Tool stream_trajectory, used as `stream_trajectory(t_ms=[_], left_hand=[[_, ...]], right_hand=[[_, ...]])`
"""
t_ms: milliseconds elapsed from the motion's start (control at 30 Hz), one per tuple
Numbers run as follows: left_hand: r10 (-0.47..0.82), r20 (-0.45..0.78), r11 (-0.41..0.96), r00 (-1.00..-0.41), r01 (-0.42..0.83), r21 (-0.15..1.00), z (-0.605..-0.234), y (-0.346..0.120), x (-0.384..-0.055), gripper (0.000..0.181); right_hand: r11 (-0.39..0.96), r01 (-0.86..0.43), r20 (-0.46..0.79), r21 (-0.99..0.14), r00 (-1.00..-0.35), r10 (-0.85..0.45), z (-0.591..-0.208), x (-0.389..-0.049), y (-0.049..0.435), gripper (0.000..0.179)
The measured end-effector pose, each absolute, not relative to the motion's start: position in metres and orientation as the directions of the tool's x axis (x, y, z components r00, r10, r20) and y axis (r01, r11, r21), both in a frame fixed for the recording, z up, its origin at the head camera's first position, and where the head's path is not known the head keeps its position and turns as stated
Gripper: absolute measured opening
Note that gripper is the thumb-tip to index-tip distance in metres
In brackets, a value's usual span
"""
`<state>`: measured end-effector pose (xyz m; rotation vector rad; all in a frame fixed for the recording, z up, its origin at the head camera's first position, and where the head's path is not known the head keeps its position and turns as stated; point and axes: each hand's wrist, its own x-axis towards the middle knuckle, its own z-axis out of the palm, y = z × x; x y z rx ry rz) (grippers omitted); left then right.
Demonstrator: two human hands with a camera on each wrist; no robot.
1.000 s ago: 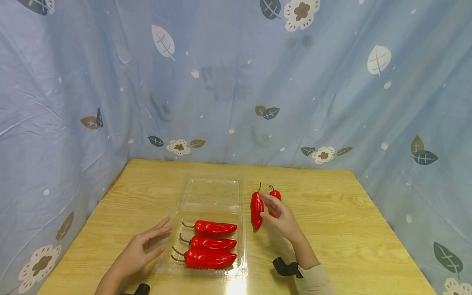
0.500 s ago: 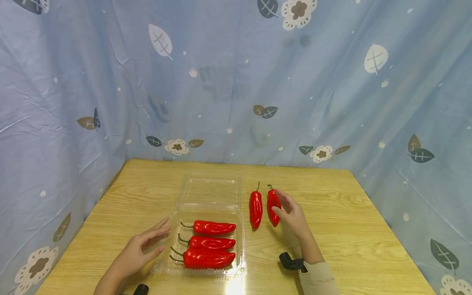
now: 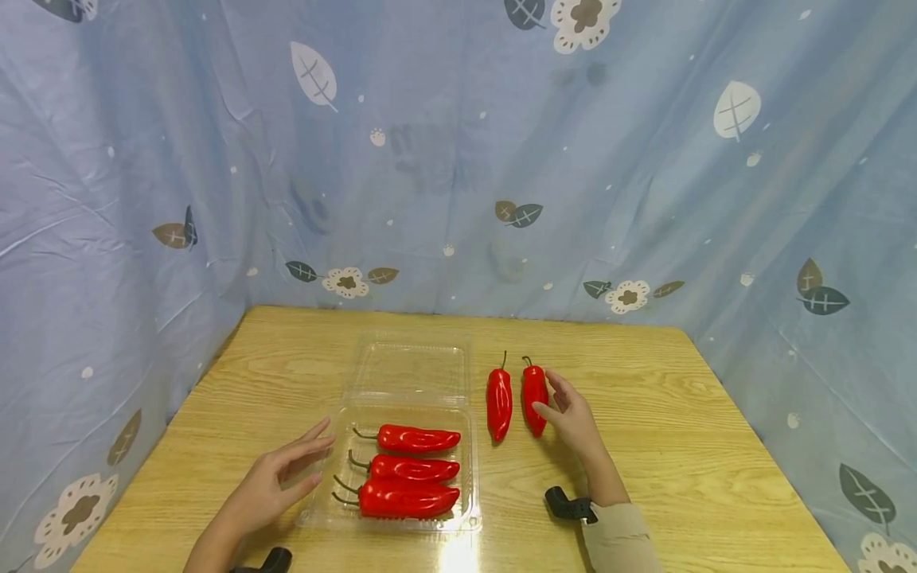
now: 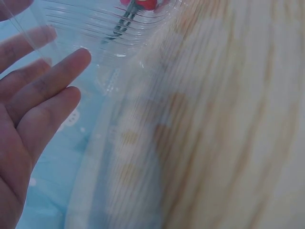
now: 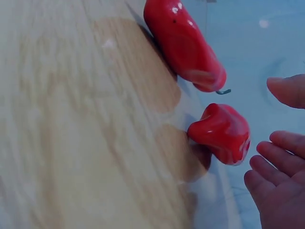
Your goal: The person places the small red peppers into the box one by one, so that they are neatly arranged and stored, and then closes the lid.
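Several shiny red peppers (image 3: 411, 469) with green stems lie side by side in the base of a clear plastic clamshell box (image 3: 469, 469). At the box's left wall is my left hand (image 3: 275, 481), fingers spread and holding nothing; the left wrist view shows its fingers (image 4: 52, 88) beside the clear wall. Two more red peppers lie on the table right of the box, a left one (image 3: 499, 404) and a right one (image 3: 533, 398), stems pointing away. My right hand (image 3: 573, 418) is at the right pepper's right side, thumb overlapping its edge in the head view, fingers relaxed.
The box's clear lid (image 3: 411, 370) lies folded back behind its base. The wooden table (image 3: 645, 430) reaches back to a blue patterned curtain (image 3: 458, 159), which also hangs at both sides. Black wrist mounts (image 3: 568, 504) stick out from the wrists.
My right hand has moved right, from over the left loose pepper to the right side of the other one, uncovering both. The left hand has stayed by the box.
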<state>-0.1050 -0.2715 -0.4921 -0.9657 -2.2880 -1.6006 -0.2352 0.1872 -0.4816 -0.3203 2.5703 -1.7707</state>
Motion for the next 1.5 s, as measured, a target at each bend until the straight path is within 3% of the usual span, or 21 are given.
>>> stream_trajectory(t_ms=[367,833,1200,1500], left_hand=[[0.401,0.490,0.201,-0.774,0.596,0.777,-0.490,-0.271,-0.104,0.046],[0.399,0.478,0.206,-0.783,0.584,0.785,-0.490,-0.270,-0.104,0.045],[0.393,0.463,0.226,-0.795,0.571,0.789,-0.488,-0.270,-0.104,0.044],[0.397,0.471,0.216,-0.788,0.579,0.786,-0.489,-0.270,-0.104,0.045]], right_hand=[[0.419,-0.095,0.034,-0.903,-0.988,-0.150,-0.488,-0.245,0.182,0.076],[0.562,-0.146,0.091,-0.814,-0.988,-0.124,-0.497,-0.246,0.177,0.080],[0.549,-0.115,0.103,-0.828,-0.993,-0.053,-0.499,-0.247,0.178,0.071],[0.379,-0.110,0.097,-0.919,-0.994,-0.053,-0.490,-0.245,0.179,0.067]])
